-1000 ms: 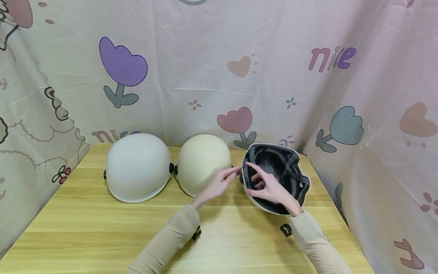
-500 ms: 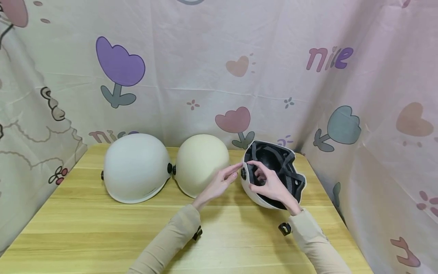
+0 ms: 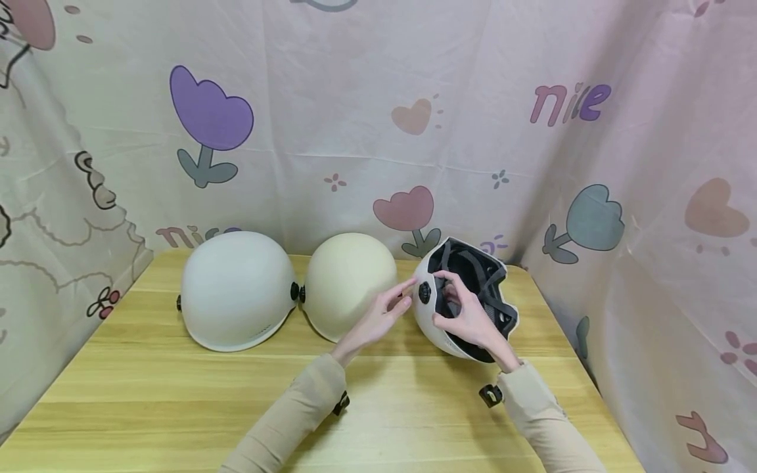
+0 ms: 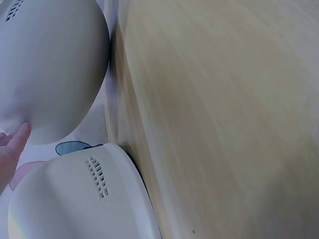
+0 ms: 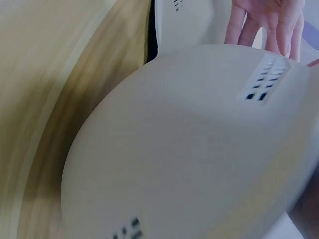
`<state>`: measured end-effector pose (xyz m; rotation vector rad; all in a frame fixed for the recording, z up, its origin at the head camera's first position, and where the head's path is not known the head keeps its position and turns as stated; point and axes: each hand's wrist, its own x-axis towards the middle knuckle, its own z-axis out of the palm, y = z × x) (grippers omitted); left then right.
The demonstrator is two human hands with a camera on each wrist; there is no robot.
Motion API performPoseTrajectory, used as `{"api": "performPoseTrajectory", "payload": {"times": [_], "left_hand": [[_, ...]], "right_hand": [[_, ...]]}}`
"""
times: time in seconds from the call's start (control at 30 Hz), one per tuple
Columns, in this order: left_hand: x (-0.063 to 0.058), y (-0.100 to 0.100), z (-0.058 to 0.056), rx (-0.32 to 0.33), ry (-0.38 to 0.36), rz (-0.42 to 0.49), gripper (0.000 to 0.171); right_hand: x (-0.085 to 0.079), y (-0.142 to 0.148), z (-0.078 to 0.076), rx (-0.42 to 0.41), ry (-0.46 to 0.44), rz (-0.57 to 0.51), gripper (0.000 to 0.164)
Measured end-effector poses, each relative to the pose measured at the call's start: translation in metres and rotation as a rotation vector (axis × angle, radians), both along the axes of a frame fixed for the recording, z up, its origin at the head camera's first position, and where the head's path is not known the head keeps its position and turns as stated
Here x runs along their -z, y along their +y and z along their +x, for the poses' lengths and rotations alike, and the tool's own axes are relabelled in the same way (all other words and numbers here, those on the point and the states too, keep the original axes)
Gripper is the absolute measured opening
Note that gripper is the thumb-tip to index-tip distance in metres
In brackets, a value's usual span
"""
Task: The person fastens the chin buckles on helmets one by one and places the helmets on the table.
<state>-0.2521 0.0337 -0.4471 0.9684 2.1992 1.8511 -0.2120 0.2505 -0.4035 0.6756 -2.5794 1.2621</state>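
Observation:
At the right of the table a white helmet [image 3: 427, 328] lies tipped on its side, its open underside facing right with black lining and straps [image 3: 491, 282] showing. My right hand [image 3: 470, 322] grips its left rim, index finger and thumb at the edge and other fingers inside. My left hand [image 3: 378, 315] touches the outer shell with straightened fingertips beside a round black knob [image 3: 424, 292]. The left wrist view shows those fingertips on the smooth shell [image 4: 50, 64]. In the right wrist view the vented shell [image 5: 164, 134] fills most of the picture and hides my right fingers.
A cream helmet [image 3: 349, 269] stands dome up behind my left hand. Left of it sits a larger white helmet [image 3: 236, 289], their black side knobs close together. The wooden table [image 3: 177, 407] ends at a patterned cloth backdrop [image 3: 331, 118].
The tipped helmet has turned so its opening faces more to the right, and more of its outer shell and the black knob show. Both hands stay nearly in place.

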Motion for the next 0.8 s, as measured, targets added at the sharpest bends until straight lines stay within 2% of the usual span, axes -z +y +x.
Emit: {"api": "performPoseTrajectory", "payload": {"times": [0.13, 0.3, 0.4, 0.57, 0.67, 0.8], "left_hand": [[-0.003, 0.000, 0.000, 0.005, -0.016, 0.044, 0.047], [-0.005, -0.002, 0.001, -0.003, 0.000, 0.043, 0.046], [-0.005, -0.002, 0.001, -0.011, 0.007, 0.028, 0.046], [-0.004, 0.000, 0.000, -0.010, 0.023, 0.015, 0.048], [-0.004, 0.001, 0.000, -0.009, 0.024, 0.022, 0.051], [-0.004, 0.001, 0.001, -0.011, -0.004, 0.040, 0.057]], "right_hand": [[-0.003, 0.001, 0.000, -0.016, 0.026, 0.045, 0.085], [-0.005, 0.001, 0.000, -0.028, 0.054, 0.076, 0.078], [-0.005, 0.000, 0.000, -0.014, 0.064, 0.023, 0.071], [-0.006, 0.001, -0.004, 0.001, 0.096, -0.135, 0.055], [-0.008, 0.001, -0.004, 0.015, 0.069, -0.204, 0.052], [-0.011, 0.002, -0.003, 0.033, 0.016, -0.236, 0.053]]}}
